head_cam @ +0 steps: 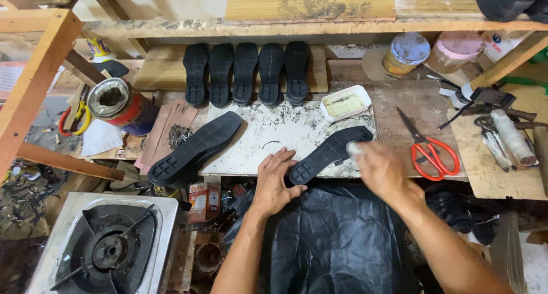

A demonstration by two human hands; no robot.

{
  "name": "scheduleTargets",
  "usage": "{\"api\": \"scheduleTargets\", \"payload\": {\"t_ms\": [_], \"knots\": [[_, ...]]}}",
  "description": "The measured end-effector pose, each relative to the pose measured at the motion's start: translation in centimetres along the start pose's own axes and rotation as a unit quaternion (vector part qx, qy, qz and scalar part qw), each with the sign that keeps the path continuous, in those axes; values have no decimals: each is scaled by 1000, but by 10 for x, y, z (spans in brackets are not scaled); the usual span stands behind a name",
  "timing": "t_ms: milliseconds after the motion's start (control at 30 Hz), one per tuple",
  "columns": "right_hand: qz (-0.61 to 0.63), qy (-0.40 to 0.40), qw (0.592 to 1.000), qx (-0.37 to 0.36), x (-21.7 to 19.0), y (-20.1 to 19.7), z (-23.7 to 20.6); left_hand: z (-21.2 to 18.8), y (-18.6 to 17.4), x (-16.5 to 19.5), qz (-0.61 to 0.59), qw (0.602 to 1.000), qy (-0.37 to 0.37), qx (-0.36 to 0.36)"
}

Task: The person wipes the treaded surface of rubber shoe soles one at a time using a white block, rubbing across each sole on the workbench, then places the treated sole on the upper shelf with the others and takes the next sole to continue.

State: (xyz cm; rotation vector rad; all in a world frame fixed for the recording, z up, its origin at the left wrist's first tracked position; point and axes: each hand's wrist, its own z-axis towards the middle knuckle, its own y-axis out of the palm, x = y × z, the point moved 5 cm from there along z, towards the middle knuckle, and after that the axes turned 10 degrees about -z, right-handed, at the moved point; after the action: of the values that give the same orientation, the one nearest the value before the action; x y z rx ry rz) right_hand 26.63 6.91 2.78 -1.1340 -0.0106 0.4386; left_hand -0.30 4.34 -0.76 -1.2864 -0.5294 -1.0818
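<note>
While the left hand (275,179) lies flat and open, pinning the heel end of a black sole (329,153) on the white slab (268,135), the right hand (381,169) is blurry, pinching something pale against the sole's middle. Another sole (196,148) lies to the left, red scissors (428,148) to the right.
</note>
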Motion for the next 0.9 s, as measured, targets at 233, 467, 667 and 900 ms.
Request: {"api": "scheduleTargets", "payload": {"t_ms": [233, 467, 667, 900], "knots": [[-6, 97, 994, 42, 7, -17, 18, -4, 3, 11, 25, 999, -4, 29], [70, -65, 995, 6, -71, 9, -3, -12, 0, 4, 15, 999, 10, 26], [-22, 31, 999, 30, -31, 11, 32, -15, -6, -9, -2, 999, 25, 36], [22, -98, 995, -11, -111, 26, 25, -20, -12, -21, -21, 999, 17, 42]]}}
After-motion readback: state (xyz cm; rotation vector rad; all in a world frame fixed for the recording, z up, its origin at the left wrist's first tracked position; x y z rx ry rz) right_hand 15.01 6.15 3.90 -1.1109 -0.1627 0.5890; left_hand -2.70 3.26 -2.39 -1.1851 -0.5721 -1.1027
